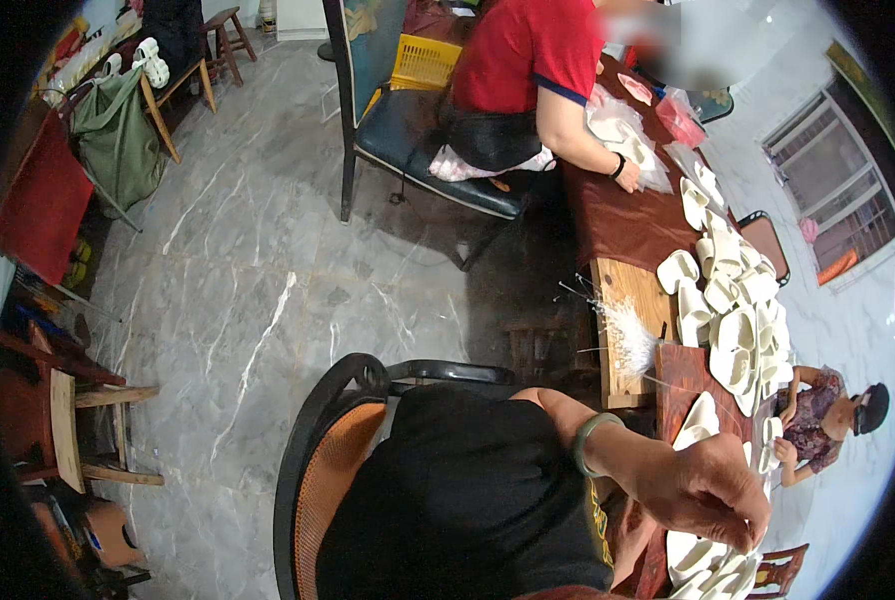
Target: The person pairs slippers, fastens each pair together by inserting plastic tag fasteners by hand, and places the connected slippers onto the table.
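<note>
My left hand [713,492], with a green bangle at its wrist, is closed over the table's near part. Its fingertips are pinched together; whatever they hold is hidden. A bit of skin below it, probably my right arm [632,538], shows beside my black clothing, and its fingers are out of sight. Around my left hand lie off-white slippers: a single slipper [698,420] just beyond it and several slippers [710,572] below it. A bundle of white threads [628,338] hangs over the wooden table edge, and a thin strand runs from it across the red-brown board [690,368].
A large pile of off-white slippers [738,335] covers the table's middle. A co-worker in a red shirt [528,60] sits at the far end, a hand on white pieces. Another person [826,420] sits across. Chairs [68,430] and a green bag [118,135] stand left.
</note>
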Demonstrator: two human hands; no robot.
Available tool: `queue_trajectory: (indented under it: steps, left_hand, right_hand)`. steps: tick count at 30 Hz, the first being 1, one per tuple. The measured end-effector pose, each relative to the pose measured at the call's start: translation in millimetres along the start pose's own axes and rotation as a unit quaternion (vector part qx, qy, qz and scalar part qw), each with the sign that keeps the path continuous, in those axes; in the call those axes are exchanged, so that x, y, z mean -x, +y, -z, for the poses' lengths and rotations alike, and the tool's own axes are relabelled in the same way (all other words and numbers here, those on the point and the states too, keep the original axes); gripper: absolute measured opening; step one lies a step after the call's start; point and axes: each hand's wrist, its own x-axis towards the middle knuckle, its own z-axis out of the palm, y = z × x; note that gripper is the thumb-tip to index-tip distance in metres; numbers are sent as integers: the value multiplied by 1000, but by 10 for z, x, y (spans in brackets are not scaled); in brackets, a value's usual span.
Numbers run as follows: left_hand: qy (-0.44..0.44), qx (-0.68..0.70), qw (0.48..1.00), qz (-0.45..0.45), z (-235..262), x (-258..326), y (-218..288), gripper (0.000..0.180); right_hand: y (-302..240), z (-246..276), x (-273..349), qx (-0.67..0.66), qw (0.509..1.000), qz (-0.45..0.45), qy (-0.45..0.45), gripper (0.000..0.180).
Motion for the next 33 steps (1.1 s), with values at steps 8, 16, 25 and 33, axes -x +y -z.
queue_trajectory:
  steps: [8, 16, 25, 33]
  left_hand:
    - [-17, -10, 998, -56, 94, -78, 480, 9]
    - [-67, 25, 997, -23, 65, -75, 304, 10]
    - [-143, -94, 931, 323, 118, 811, -1041, 7]
    - [-112, -160, 799, 569, 614, 1975, -1846, 13]
  right_hand:
    - [222, 386, 488, 37, 998, -6, -57, 17]
    - [144, 302, 910, -6, 990, -141, -2, 16]
    - [1800, 102, 1484, -3, 975, -223, 10, 16]
    - [2365, -411, 1525, 21, 936, -350, 25, 32]
